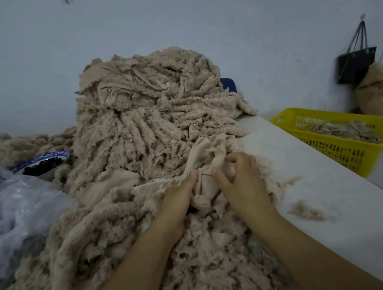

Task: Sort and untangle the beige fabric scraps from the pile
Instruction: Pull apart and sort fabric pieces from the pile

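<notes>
Just before the tall, fuzzy beige pile (pixel 153 125), the left hand (pixel 179 195) and right hand (pixel 241 182) pinch a smooth, crumpled beige scrap (pixel 206 184) with curled fingers (pixel 239 160), close together.

I see a small textile workshop: fabric scraps (pixel 152 120) heaped on a white table (pixel 313 177), more in a yellow basket (pixel 328 147) beside it.
</notes>
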Action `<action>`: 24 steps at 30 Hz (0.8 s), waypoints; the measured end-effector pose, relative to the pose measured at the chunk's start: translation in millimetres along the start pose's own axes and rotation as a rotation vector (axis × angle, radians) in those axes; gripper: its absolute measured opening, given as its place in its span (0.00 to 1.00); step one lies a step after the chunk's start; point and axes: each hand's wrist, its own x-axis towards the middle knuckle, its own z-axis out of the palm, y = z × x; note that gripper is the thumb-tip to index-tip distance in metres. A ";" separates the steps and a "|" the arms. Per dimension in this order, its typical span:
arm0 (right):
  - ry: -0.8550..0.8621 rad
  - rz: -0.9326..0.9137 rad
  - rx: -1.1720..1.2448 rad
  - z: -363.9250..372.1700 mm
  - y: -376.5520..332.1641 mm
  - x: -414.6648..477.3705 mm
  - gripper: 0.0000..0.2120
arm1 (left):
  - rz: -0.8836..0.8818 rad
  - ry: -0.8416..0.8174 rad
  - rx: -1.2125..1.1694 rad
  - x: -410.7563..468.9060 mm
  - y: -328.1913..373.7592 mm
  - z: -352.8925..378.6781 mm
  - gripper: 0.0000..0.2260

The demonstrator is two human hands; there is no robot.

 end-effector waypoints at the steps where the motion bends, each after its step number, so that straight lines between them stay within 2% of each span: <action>1: -0.078 0.084 -0.044 0.1 3.4 1.2 0.21 | 0.013 -0.006 0.033 -2.3 -1.3 1.4 0.15; 3: -0.155 0.113 -0.077 3.9 14.8 4.1 0.14 | 0.016 0.052 0.108 -3.0 -1.6 3.7 0.19; 5: -0.089 0.115 -0.042 1.4 22.7 8.1 0.19 | 0.008 0.186 0.120 1.2 0.4 2.4 0.22; 9: 0.099 0.287 0.172 -11.9 33.8 18.6 0.14 | -0.049 0.355 -0.291 12.9 6.4 -13.0 0.20; 14: 0.274 0.408 0.312 -14.0 41.4 24.3 0.13 | -0.013 0.264 -0.812 20.2 17.1 -29.5 0.17; 17: 0.394 0.511 0.390 -21.2 47.4 27.9 0.13 | -0.007 0.332 -0.909 21.6 22.4 -42.8 0.19; 21: 0.456 0.533 0.436 -20.1 45.6 27.6 0.11 | 0.002 0.203 -0.992 18.1 22.2 -39.2 0.21; 24: 0.577 0.539 0.506 -22.3 46.5 27.4 0.11 | 0.006 0.237 -1.063 20.1 20.2 -46.7 0.20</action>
